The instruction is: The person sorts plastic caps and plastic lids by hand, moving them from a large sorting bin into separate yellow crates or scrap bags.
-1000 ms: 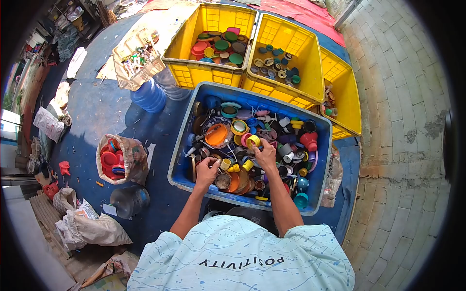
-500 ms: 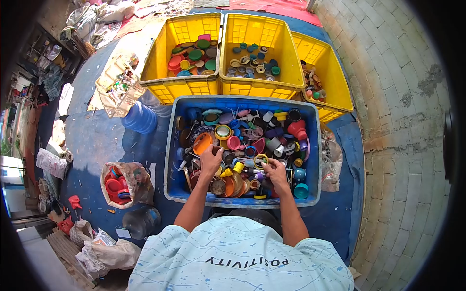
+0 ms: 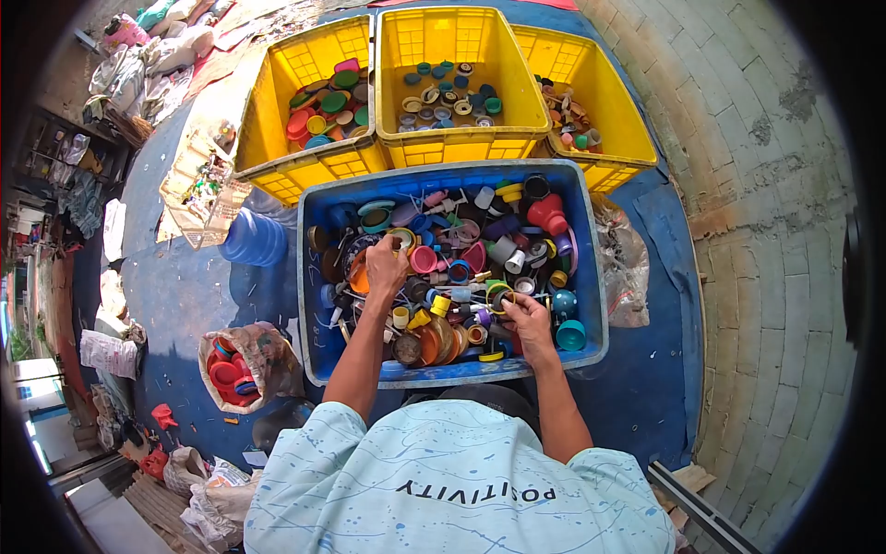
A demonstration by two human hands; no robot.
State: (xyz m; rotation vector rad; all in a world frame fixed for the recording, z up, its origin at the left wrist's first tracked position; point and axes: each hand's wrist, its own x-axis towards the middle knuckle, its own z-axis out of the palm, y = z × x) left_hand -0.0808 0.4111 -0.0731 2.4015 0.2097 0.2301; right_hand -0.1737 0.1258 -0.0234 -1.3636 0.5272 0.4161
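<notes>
So from the head view, we're looking down past a pale blue shirt (image 3: 452, 462) at both arms reaching forward into a blue bin (image 3: 592, 277) packed with mixed plastic caps and lids.

Left arm goes up and a bit inward, elbow nearly straight, with the left hand (image 3: 386, 265) deeper in the bin than the other one. It's back-of-hand up, knuckles bent, fingertips pointing down right at a yellow-and-white cap (image 3: 404, 238). Honestly can't tell if the fingers are gripping it or just poking at it, the hand covers too much. An orange lid (image 3: 360, 275) sits just beside the wrist side of that hand, and a pink cup (image 3: 424, 259) is on the other side.

Right arm angles in from the lower right, wrist slightly turned inward. The right hand (image 3: 531, 323) has thumb and finger pinched on a yellow ring (image 3: 496, 295), held over the pile toward the right part of the bin. A teal cup (image 3: 570, 335) lies near that hand, against the bin's corner area.

Beyond the bin there are three yellow crates (image 3: 461, 148) in a row with more caps inside, and off to the left a sack (image 3: 281, 365) full of red lids.
</notes>
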